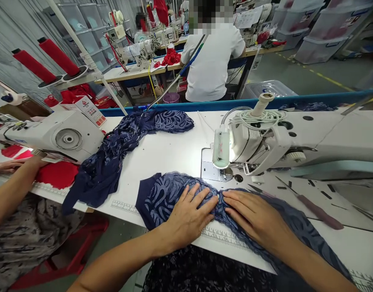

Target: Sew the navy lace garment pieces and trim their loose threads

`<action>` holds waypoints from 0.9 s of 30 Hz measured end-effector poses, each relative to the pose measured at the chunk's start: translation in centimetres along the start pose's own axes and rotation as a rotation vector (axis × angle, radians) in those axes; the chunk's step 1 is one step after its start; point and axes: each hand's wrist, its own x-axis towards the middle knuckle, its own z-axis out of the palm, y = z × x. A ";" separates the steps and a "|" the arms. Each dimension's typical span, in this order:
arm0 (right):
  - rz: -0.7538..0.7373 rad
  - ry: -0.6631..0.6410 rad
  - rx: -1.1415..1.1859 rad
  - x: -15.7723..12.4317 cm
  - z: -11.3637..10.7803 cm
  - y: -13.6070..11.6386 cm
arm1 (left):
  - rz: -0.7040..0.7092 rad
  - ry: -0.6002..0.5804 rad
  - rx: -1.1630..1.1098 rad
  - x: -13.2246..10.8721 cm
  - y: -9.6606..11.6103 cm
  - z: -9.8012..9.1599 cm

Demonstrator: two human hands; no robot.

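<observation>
Navy patterned lace fabric (164, 198) lies across the front of the white sewing table (156, 156), running off to the right under my right forearm. My left hand (190, 215) rests flat on it, fingers spread, pointing up toward the machine. Beside it my right hand (255, 213) presses on the fabric with fingers stretched out to the left, the two hands' fingertips nearly meeting. Just behind the fabric stands the sewing machine (253, 138), its presser foot (225, 174) beyond my fingertips. The fabric's edge lies in front of the foot, not under it.
More navy fabric (113, 150) is heaped at the left. A co-worker's hands hold red fabric (57, 174) by another machine (67, 136). Right of my hands lie a tool with a mauve handle (320, 211) and tweezers (367, 215). A person in white (209, 61) sits beyond.
</observation>
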 end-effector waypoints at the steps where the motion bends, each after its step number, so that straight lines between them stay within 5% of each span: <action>1: -0.003 -0.013 0.002 0.0 -0.1 0.1 | -0.030 0.002 -0.008 0.1 0.1 0.0; 27: 0.016 -0.064 -0.071 0.3 0.3 -0.1 | -0.036 -0.031 0.126 0.1 0.5 -0.6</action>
